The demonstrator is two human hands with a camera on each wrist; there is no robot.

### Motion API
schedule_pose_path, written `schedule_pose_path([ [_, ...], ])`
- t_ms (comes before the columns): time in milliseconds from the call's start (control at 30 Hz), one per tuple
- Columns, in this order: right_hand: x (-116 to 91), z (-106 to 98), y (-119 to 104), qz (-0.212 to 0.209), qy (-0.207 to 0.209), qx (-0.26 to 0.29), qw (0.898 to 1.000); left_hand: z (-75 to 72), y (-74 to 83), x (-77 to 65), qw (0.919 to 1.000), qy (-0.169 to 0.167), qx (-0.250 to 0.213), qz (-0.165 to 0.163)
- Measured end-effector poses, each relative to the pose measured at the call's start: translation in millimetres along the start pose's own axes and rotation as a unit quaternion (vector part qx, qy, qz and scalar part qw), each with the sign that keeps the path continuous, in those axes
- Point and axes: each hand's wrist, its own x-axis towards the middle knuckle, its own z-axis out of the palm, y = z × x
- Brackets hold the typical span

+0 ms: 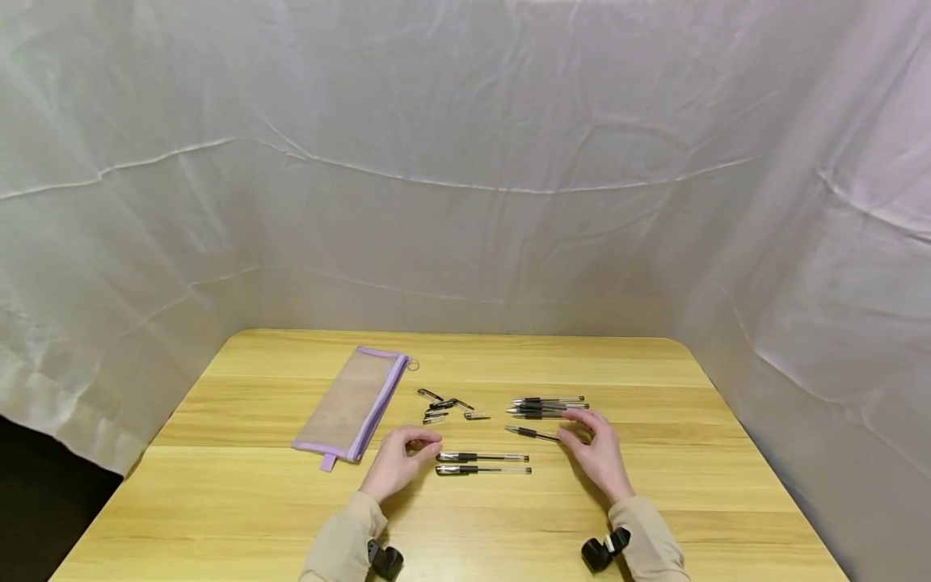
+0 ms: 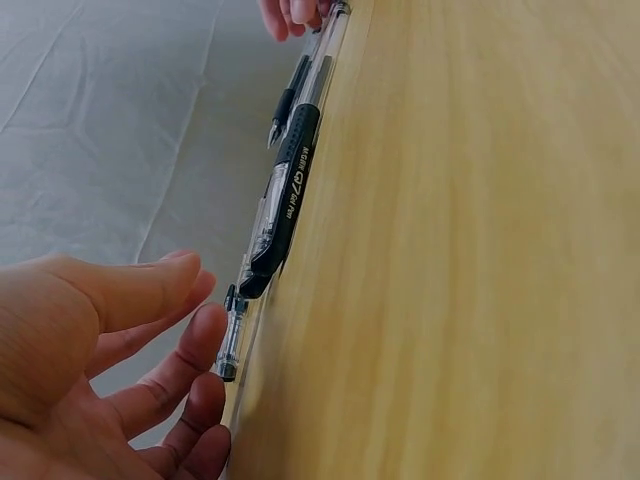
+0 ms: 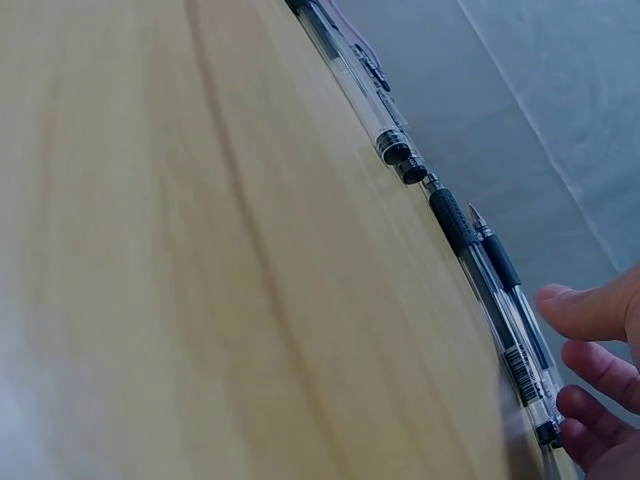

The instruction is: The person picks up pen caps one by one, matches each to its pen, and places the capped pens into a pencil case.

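Two capped gel pens (image 1: 483,470) lie side by side on the table, their black caps to the left. Beside those capped ends is my left hand (image 1: 404,461), fingers loosely bent and holding nothing; the left wrist view shows a gap between the hand (image 2: 150,370) and the nearer pen (image 2: 297,150). Farther right lies a single uncapped pen (image 1: 532,433), tip pointing left. My right hand (image 1: 600,453) is at its rear end, thumb and fingers apart in the right wrist view. Whether the fingertips touch that pen (image 3: 455,222) cannot be told.
Behind the right hand lies a bunch of uncapped pens (image 1: 541,406). Several loose black-clipped caps (image 1: 440,406) are scattered at the middle. A purple-edged mesh zip pouch (image 1: 342,404) lies at the left. White cloth (image 1: 465,242) hangs behind the wooden table (image 1: 727,485).
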Motion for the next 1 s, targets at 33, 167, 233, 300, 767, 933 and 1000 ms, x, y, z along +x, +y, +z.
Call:
schedule_pose_path([
  [33, 0.4, 0.3, 0.2, -0.002, 0.000, -0.003, 1.000, 0.1, -0.2, -0.1, 1.0000, 0.000, 0.000, 0.001],
  [167, 2.0, 1.3, 1.2, -0.009, 0.003, -0.024, 1.000, 0.3, -0.1, -0.4, 1.0000, 0.000, -0.001, 0.000],
  [233, 2.7, 1.5, 1.9, -0.014, 0.004, -0.035, 0.999, 0.4, -0.1, -0.8, 1.0000, 0.001, -0.003, 0.001],
  [300, 3.6, 1.6, 2.9, -0.016, 0.003, -0.041, 0.999, 0.4, 0.1, -1.0, 1.0000, 0.001, -0.005, 0.000],
  [767, 10.6, 3.4, 6.3, -0.022, -0.043, -0.084, 0.995, -0.7, 1.0, -1.4, 1.0000, -0.006, -0.003, 0.005],
  [933, 11.6, 3.8, 8.0, -0.031, -0.051, -0.106, 0.993, -0.7, 1.8, -1.7, 1.0000, -0.008, 0.001, 0.005],
  [1000, 12.0, 4.2, 8.2, -0.030, -0.053, -0.112, 0.992, -0.7, 1.8, -1.6, 1.0000, -0.008, 0.001, 0.003],
])
